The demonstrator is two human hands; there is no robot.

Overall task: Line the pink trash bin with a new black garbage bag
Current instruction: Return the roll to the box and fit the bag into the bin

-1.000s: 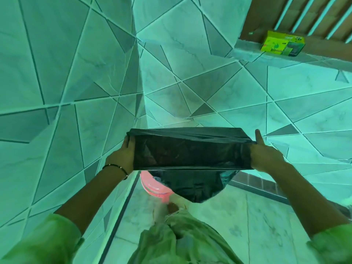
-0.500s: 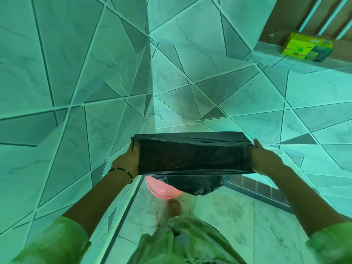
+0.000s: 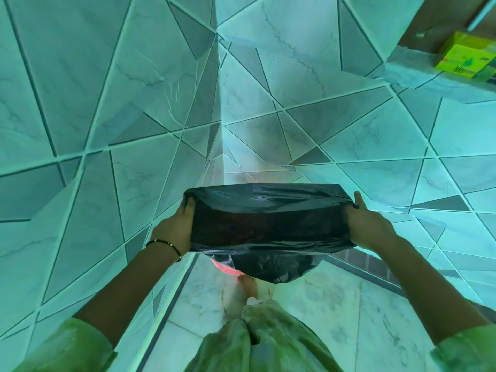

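I hold a black garbage bag (image 3: 268, 224) stretched wide between both hands, its mouth spread and its bottom hanging down. My left hand (image 3: 175, 228) grips the bag's left edge; a thin black bracelet sits on that wrist. My right hand (image 3: 369, 225) grips the right edge. Below the bag, only a sliver of the pink trash bin (image 3: 224, 268) rim shows on the floor; the rest is hidden behind the bag.
Tiled walls meet in a corner straight ahead. A yellow-green box (image 3: 467, 59) rests on a ledge at the upper right. My bare foot (image 3: 248, 287) and green clothing are just behind the bin on the marble floor (image 3: 349, 318).
The bag has come down over the bin, covering more of its pink rim. Both hands keep their grip, and the view has tilted toward the corner.
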